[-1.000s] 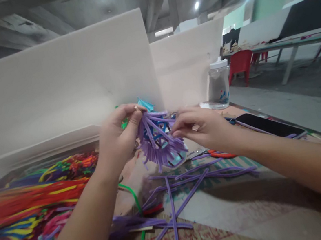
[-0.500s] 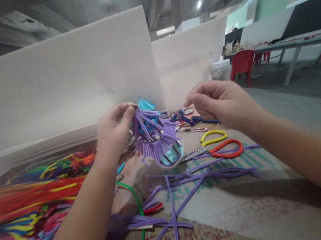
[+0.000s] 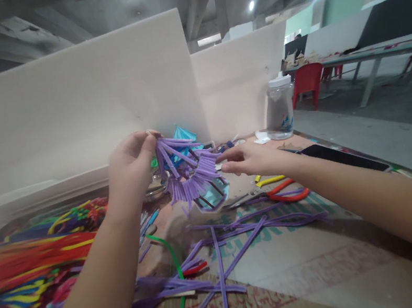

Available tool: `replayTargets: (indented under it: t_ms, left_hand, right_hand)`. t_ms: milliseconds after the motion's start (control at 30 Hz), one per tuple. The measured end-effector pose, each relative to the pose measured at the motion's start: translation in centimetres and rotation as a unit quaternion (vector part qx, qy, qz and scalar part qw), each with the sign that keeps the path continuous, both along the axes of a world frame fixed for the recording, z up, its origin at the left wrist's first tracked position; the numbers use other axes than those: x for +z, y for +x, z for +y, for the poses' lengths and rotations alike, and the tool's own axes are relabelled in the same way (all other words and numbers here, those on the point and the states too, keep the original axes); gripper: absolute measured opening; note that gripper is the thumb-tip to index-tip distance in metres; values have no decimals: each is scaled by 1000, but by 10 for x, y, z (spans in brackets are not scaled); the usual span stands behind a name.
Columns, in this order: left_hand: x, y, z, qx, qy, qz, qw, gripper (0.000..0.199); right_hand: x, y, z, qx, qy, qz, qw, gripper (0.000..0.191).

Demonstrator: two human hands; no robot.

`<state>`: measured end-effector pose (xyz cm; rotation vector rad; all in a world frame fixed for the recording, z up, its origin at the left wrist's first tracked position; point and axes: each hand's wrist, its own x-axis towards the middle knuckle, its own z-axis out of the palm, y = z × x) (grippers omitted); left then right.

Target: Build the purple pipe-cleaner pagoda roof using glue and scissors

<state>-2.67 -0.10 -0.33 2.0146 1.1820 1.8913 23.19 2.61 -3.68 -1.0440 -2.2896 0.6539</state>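
Two bare hands over the table (image 3: 167, 215). Left hand (image 3: 132, 164): grip closed, thumb against forefinger, pinching the purple piece (image 3: 189, 175) at its gathered top. Piece position: held up above the middle of the table, toward the far edge; strands fan out from the pinch, with a fringe lower down and a teal panel (image 3: 213, 195) with dark bars beneath. Right hand (image 3: 249, 159): grip released, thumb and forefinger slightly parted at the piece's right side; contact with the strands cannot be told.

Blue piece (image 3: 183, 135) stands behind, partly hidden. Scissors (image 3: 289, 196), red and yellow handled, lie below the right hand. Loose purple strips (image 3: 220, 279) cross one another toward the near edge, beside a green strip (image 3: 174, 258) and a red strip (image 3: 195, 269). Coloured bundles (image 3: 41, 257) along the left side. Phone (image 3: 344, 157) near the right edge, partly behind the right forearm. Bottle (image 3: 280, 109) upright at the far right corner. White boards (image 3: 74, 108) upright along the far edge.
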Motion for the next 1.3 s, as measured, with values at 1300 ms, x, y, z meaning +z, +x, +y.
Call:
replayTargets:
  t_ms: [1300]
  left_hand:
    - [-2,0,5,-17,-5,-22,1000,23]
  right_hand:
    - [-21,-20,-14,-16,40,45,998,30]
